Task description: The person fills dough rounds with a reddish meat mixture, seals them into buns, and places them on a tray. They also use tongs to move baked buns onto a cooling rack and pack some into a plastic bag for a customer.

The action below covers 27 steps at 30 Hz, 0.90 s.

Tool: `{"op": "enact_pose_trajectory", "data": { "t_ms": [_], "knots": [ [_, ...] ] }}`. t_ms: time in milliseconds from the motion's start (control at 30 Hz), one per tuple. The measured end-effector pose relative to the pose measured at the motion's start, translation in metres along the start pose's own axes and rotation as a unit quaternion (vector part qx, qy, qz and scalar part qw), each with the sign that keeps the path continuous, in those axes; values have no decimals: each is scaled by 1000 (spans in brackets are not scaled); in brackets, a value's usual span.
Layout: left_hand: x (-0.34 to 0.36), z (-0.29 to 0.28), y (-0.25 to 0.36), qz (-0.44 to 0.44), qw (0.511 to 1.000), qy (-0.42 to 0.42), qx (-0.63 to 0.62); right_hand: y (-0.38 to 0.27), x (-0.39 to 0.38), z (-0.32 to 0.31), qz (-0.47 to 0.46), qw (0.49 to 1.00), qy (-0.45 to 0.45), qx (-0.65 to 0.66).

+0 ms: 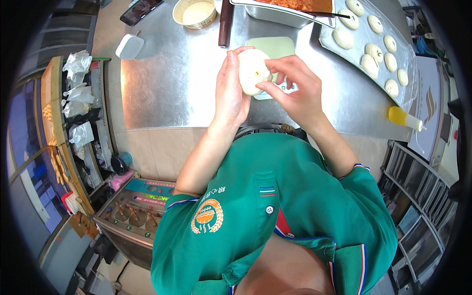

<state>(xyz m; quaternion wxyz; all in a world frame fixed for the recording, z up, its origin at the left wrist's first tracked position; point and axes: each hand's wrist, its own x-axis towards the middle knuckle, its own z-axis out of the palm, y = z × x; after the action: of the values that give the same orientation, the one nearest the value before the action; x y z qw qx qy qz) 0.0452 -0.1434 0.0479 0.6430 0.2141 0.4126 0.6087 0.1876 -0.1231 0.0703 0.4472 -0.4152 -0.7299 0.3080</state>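
A round white filled dough bun [250,73] rests in my left hand [228,93], its fingers wrapped behind it and the thumb along its left side. A small opening with a yellow-orange spot shows near the middle of the dough. From the right, my right hand [301,91] pinches the bun's edge between thumb and fingers. Both hands are raised above the steel table, over a pale green flat-topped kitchen scale [275,45] that they partly cover.
Beyond my hands lie a dark rolling pin [225,24], a bowl of pale contents [195,14], a phone [141,11] and a white plastic piece [130,46]. A metal pan of reddish filling [280,17] stands far right, beside a film-lined tray of shaped buns [356,54] and a yellow squeeze bottle [404,118].
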Motion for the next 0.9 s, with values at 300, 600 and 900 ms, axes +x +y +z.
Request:
{"op": "enact_pose_trajectory", "data": {
  "t_ms": [300, 600, 900],
  "knots": [
    [-4, -7, -10, -12, 999, 16, -41, 7, -3, -6, 3, 997, -67, 41],
    [-10, -11, 1, -169, 985, -12, -2, 16, 11, -10, -253, 940, -194, -120],
    [-8, -26, 8, -218, 974, -64, 4, 15, 8, -4, -223, 957, -174, -58]
  ]
}}
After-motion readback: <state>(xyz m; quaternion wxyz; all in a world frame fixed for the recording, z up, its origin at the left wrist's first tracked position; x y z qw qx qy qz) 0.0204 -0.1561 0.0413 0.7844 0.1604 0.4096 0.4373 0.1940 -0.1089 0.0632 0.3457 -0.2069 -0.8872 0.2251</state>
